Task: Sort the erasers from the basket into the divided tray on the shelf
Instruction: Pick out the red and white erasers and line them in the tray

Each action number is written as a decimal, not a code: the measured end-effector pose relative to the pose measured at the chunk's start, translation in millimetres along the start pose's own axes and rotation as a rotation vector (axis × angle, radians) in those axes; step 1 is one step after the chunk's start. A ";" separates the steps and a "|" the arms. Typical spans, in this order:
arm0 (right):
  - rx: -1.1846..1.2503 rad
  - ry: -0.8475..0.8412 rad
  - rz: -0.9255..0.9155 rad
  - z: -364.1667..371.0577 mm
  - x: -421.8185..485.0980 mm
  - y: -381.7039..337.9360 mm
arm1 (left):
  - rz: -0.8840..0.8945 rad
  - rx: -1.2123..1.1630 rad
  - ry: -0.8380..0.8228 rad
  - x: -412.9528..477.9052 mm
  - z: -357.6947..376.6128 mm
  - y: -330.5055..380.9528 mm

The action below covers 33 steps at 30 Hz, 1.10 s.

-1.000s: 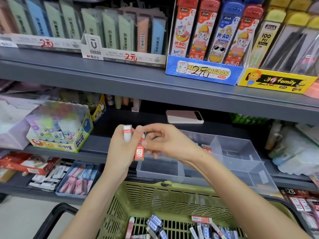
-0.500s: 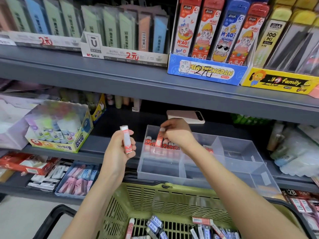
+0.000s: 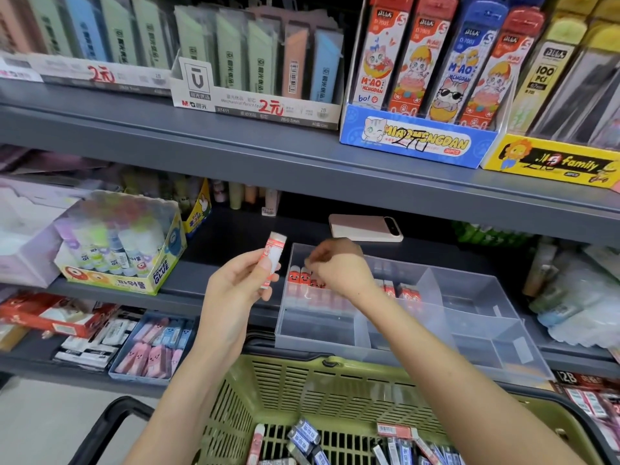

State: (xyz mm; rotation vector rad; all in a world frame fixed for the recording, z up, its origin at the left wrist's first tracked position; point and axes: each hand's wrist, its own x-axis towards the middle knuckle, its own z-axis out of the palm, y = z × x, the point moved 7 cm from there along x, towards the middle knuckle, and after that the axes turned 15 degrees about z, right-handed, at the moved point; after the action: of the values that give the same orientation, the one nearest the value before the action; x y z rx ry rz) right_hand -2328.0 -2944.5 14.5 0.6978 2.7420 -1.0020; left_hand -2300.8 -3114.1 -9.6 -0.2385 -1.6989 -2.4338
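Head view: a red-and-white sleeved eraser (image 3: 274, 256) is in the left hand (image 3: 240, 290), pinched between thumb and curled fingers around its lower half. Its long axis runs close to vertical, the top leaning slightly to the right, with the bare white end pointing up toward the shelf above. It is in the air just left of the clear divided tray (image 3: 369, 347) and not touching it.

The right hand (image 3: 339, 268) is inside the tray's back-left compartment, fingers curled downward onto the tops of a row of erasers (image 3: 299, 277). These stand upright side by side, red ends up. Whether the fingers are actually pinching one cannot be told. More red-sleeved erasers (image 3: 404, 293) show just right of the wrist.

The tray sits on the grey shelf (image 3: 235, 239), its front edge overhanging a green plastic basket (image 3: 302, 380) below. Loose erasers (image 3: 303, 437) lie flat in the basket bottom, pointing different ways. A phone (image 3: 365, 228) lies behind the tray, and a box of glue sticks (image 3: 124, 253) stands well to the left.
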 end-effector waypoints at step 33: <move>-0.026 0.100 -0.045 -104.7 18.7 121.6 | 0.400 1.110 -1.578 -7.8 179.8 -59.9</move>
State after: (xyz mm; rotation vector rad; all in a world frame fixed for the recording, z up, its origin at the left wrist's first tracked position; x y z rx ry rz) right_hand -2284.6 -2789.0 19.8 0.7025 2.8633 -0.9633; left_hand -2300.0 -2924.5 -4.8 -2.2633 -2.5870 -0.4063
